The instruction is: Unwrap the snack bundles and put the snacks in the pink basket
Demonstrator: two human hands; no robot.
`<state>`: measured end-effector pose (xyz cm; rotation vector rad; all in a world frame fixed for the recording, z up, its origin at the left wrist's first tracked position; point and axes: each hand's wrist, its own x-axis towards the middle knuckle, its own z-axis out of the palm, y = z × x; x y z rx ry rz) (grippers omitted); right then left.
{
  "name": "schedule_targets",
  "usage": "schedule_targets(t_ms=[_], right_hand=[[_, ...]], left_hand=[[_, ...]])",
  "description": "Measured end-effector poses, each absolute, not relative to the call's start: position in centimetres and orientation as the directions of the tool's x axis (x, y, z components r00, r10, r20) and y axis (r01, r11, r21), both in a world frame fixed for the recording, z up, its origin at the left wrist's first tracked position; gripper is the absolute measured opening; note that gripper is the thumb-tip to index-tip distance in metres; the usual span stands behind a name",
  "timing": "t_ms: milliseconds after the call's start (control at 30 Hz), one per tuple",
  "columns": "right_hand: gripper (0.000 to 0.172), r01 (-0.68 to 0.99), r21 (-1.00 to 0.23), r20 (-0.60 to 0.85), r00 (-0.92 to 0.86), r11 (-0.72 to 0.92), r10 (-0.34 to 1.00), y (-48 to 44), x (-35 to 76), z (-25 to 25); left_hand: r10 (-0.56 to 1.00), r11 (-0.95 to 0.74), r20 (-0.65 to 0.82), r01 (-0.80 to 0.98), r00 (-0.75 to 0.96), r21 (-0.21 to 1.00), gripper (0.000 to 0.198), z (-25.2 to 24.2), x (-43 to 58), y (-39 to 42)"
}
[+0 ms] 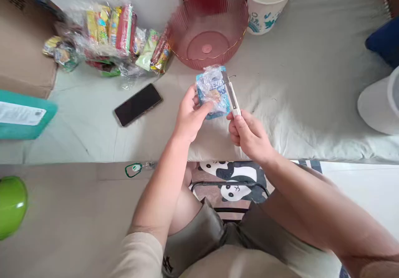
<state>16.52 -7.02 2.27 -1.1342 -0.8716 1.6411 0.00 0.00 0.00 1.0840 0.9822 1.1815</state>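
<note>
My left hand (pixel 190 114) is closed on a small blue and clear snack packet (pixel 212 90), held up over the pale bedsheet (pixel 280 99). My right hand (pixel 247 133) is closed round the handle of a thin white tool (pixel 232 96), whose tip lies against the right edge of the packet. Just beyond the packet stands a pink ribbed plastic bowl (pixel 207 33). To the left of the bowl lies a pile of wrapped snacks (pixel 112 37) in clear bags.
A black phone (pixel 138 104) lies on the sheet left of my hands. A paper cup (pixel 268 3) stands behind the bowl. A cardboard box (pixel 21 41), a teal box (pixel 21 116), a green round object (pixel 11 205) and a white thing (pixel 380 103) sit around the edges.
</note>
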Motion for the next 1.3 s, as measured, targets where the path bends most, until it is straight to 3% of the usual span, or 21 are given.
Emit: schedule_targets(t_ms=[200,333,600,867,1300], right_hand=[[0.056,-0.456,-0.785,-0.28,-0.341,-0.419,0.897,-6.57,16.65,2.23],[0.05,-0.501,-0.766,-0.243,-0.355,-0.403,0.903,-6.44,16.37,2.43],[0.051,-0.431,-0.743,-0.261,-0.518,-0.512,0.814,-6.83,16.98,2.83],[0.049,-0.415,-0.745,-0.312,-0.475,-0.522,0.823,-6.95,16.79,2.51],[0.05,-0.387,-0.704,-0.384,-0.498,-0.595,0.777,-7.35,16.52,2.86]], left_hand=[[0.983,0.028,0.0,-0.146,0.186,0.989,0.052,0.46,-0.52,0.01],[0.967,-0.019,0.042,-0.094,0.249,0.995,0.05,0.6,-0.5,-0.27],[0.954,-0.085,0.091,-0.034,0.287,0.996,0.046,0.29,-0.68,-0.34],[0.925,-0.117,0.112,-0.007,0.362,0.993,0.045,0.41,-0.14,-0.57],[0.923,-0.205,0.194,-0.003,0.331,0.979,0.05,0.31,-0.65,-0.03]])
